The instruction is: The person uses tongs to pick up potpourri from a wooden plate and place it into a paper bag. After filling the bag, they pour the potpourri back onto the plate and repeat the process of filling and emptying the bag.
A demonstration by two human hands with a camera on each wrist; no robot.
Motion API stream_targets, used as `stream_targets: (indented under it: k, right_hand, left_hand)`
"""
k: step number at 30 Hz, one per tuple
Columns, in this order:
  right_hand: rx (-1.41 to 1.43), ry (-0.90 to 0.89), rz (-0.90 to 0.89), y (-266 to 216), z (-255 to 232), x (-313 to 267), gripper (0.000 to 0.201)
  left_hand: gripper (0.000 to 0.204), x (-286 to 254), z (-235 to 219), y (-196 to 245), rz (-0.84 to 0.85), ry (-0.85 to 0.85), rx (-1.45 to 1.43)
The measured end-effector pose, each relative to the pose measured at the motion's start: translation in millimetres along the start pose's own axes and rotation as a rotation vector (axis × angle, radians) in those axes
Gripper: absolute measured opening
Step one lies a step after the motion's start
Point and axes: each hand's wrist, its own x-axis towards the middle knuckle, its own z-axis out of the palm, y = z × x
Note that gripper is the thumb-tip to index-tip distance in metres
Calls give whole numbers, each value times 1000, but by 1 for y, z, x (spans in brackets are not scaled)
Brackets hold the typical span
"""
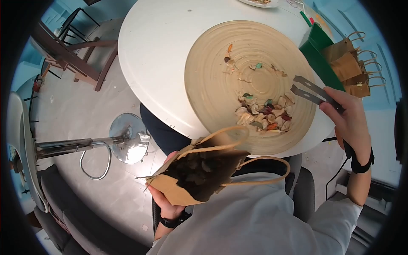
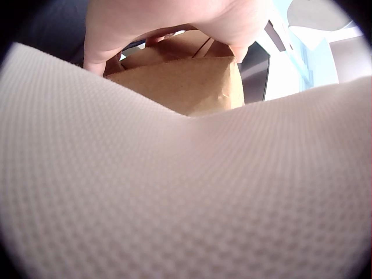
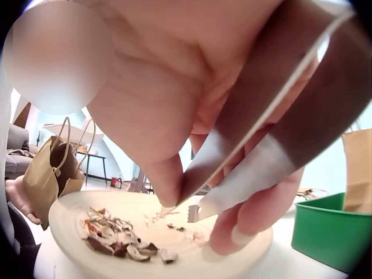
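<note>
My right hand (image 1: 349,111) holds metal tongs (image 1: 312,90) between thumb and fingers, over the right edge of a round wooden plate (image 1: 208,80). In the right wrist view the tong tips (image 3: 196,213) stand apart with nothing between them. A heap of dried petals and leaves (image 1: 272,112) lies on the near part of the plate, with smaller bits scattered farther back. My left hand (image 1: 166,205) grips a brown paper bag (image 1: 180,192) by its side, mouth up and tilted. Dark dried pieces show inside it. In the left wrist view, fabric covers much of the bag.
A green bin (image 1: 318,49) stands right of the plate, beside several upright paper bags (image 1: 345,63). Another dish (image 1: 265,4) sits at the far edge of the white table (image 1: 148,55). A chrome stool (image 1: 85,144) and a wooden chair (image 1: 85,59) stand to the left.
</note>
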Motion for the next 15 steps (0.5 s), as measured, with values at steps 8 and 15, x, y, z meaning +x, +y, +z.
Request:
stream_targets:
  k: [8, 15]
  right_hand:
    - [-160, -129, 34, 11, 8, -13, 31]
    - [-157, -105, -8, 14, 10, -14, 28]
  left_hand:
    - [105, 2, 4, 0, 27, -59, 16]
    - [104, -4, 12, 3, 30, -60, 63]
